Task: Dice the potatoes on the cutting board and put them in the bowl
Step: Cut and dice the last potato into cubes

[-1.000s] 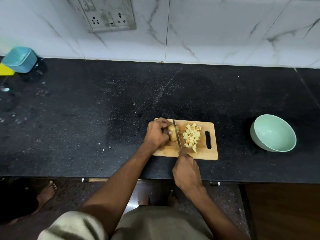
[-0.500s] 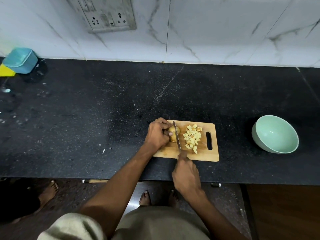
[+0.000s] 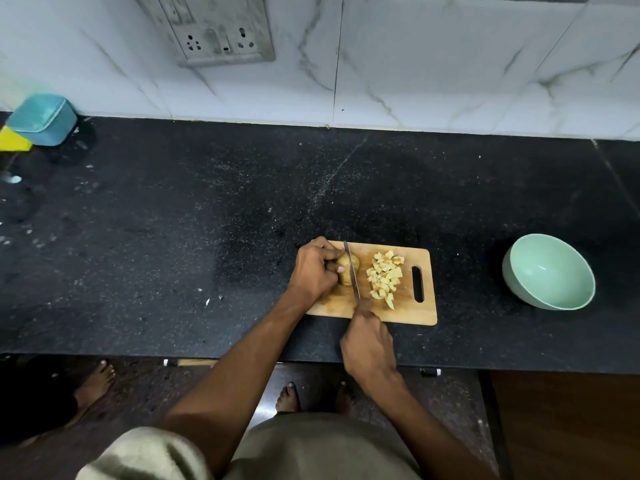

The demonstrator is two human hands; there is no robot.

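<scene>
A wooden cutting board (image 3: 420, 315) lies on the black counter. My left hand (image 3: 317, 270) grips a potato piece (image 3: 346, 271) at the board's left side. My right hand (image 3: 369, 346) holds a knife (image 3: 352, 271) by its handle, the blade set on the potato just right of my left fingers. A pile of diced potato (image 3: 384, 277) sits on the board right of the blade. The pale green bowl (image 3: 549, 271) stands to the right of the board, with nothing in it.
A teal box (image 3: 43, 119) and a yellow item (image 3: 12, 140) stand at the far left by the marble wall. A socket plate (image 3: 214, 29) is on the wall. Small scraps (image 3: 211, 299) lie on the counter left of the board. Bare feet stand below the counter edge.
The blade has shifted slightly left onto the potato piece and my right hand has drawn back a little towards the counter edge. My left hand stays on the potato.
</scene>
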